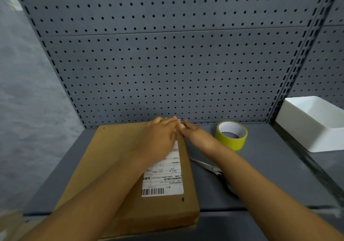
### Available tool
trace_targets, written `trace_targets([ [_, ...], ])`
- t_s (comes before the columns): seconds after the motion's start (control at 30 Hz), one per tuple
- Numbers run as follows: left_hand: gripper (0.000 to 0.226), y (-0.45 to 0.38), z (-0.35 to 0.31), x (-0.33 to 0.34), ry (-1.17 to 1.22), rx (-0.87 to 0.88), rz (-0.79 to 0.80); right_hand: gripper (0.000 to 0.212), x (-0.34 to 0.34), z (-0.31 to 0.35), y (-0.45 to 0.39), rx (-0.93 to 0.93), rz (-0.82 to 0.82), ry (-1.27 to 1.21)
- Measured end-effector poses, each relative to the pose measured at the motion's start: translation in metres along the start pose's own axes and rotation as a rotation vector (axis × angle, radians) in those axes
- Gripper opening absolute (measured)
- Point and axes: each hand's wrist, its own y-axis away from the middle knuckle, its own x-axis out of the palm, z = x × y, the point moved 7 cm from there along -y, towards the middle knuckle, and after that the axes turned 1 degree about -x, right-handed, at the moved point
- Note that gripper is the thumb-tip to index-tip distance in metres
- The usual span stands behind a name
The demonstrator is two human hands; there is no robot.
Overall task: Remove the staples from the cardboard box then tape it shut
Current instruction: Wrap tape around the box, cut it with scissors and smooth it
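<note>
A flat brown cardboard box (115,157) lies on the grey shelf, with a white shipping label (165,177) on its right half. My left hand (160,136) rests flat on the box's top near the far right corner, fingers straight. My right hand (197,136) lies beside it at the box's far right edge, fingers extended and touching the left hand's fingertips. A roll of yellow-green tape (231,134) stands on the shelf to the right of the box. Scissors (212,168) lie partly under my right forearm.
A white open bin (314,125) sits at the right end of the grey shelf (270,175). A grey pegboard (167,54) rises directly behind the box. The shelf's front edge runs just beneath the box's near end.
</note>
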Motion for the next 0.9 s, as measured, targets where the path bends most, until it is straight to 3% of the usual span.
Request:
trace_targets([
  [0.07,0.047,0.000,-0.002,0.001,0.024,-0.002,0.011,0.069,0.012,0.002,0.004,-0.051,-0.011,-0.058],
  [0.17,0.046,-0.001,-0.003,0.004,0.032,0.003,0.059,0.059,0.010,-0.002,0.003,-0.017,0.041,0.062],
  [0.3,0.047,-0.002,-0.002,0.007,0.047,0.006,0.092,0.059,0.009,0.005,0.007,-0.060,-0.017,0.154],
  [0.47,0.051,0.000,0.002,0.007,0.185,-0.047,0.199,0.062,0.000,0.017,0.010,-0.116,-0.008,0.447],
  [0.53,0.055,0.004,0.002,0.002,0.302,-0.109,0.150,0.062,0.007,0.022,0.013,-0.161,0.007,0.469],
  [0.67,0.062,0.008,0.008,-0.006,0.287,-0.172,0.022,0.060,0.003,0.028,0.010,-0.127,0.014,0.880],
  [0.73,0.059,0.007,0.016,-0.011,0.289,-0.237,-0.036,0.058,0.009,0.035,0.014,-0.179,-0.037,0.920],
  [0.9,0.054,0.006,0.020,-0.013,0.297,-0.257,-0.060,0.057,0.015,0.041,0.014,-0.156,0.049,1.036],
])
